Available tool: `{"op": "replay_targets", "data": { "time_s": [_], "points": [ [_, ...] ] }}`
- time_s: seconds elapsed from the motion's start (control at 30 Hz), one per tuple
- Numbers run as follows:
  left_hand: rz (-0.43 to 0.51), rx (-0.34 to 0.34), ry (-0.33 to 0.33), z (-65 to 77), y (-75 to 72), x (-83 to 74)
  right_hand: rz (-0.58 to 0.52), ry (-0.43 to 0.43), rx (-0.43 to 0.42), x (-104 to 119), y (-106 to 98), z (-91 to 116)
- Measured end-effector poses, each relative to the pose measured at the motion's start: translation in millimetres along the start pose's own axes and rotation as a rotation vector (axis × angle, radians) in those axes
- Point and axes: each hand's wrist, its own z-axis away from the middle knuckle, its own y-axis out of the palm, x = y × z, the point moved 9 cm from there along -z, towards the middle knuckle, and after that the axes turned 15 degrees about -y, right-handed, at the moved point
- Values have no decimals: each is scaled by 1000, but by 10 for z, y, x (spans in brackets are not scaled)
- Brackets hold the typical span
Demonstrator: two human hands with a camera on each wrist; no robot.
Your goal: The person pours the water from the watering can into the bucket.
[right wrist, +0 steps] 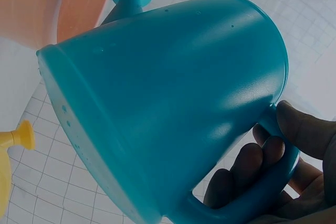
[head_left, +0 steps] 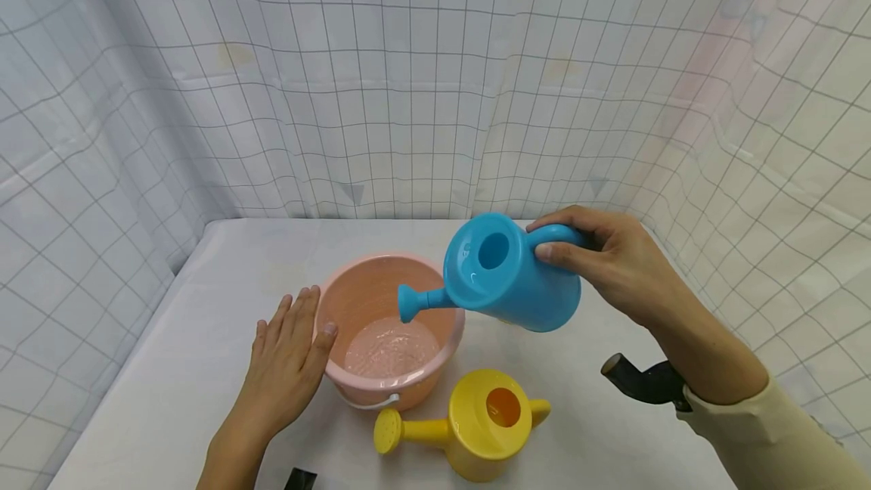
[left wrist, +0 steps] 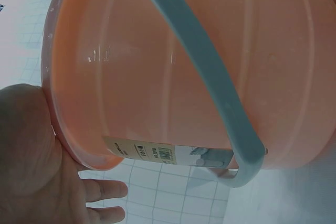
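There is one blue watering can [head_left: 520,289] and one yellow watering can [head_left: 479,437], making two. There is one pink bucket [head_left: 370,286], with one handle [left wrist: 205,66] and one label [left wrist: 168,153]. One left hand [head_left: 289,365] and one right hand [head_left: 609,259] make two hands; one sleeve [head_left: 769,437] shows, and one table [head_left: 585,437].

Grid-patterned white sheeting [head_left: 415,119] rises behind and beside a white tabletop [head_left: 170,369].

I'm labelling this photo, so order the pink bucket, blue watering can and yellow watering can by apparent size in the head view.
Pink bucket
Blue watering can
Yellow watering can
The blue one is raised, so the cans' true order is unsure.
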Motion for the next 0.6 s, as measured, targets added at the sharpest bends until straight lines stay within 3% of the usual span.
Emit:
{"op": "replay_targets", "data": {
  "time_s": [0.6],
  "points": [
    [-1, -1, 5, -1, -6, -3, 0, -8, 0, 10, -10, -1]
  ]
}}
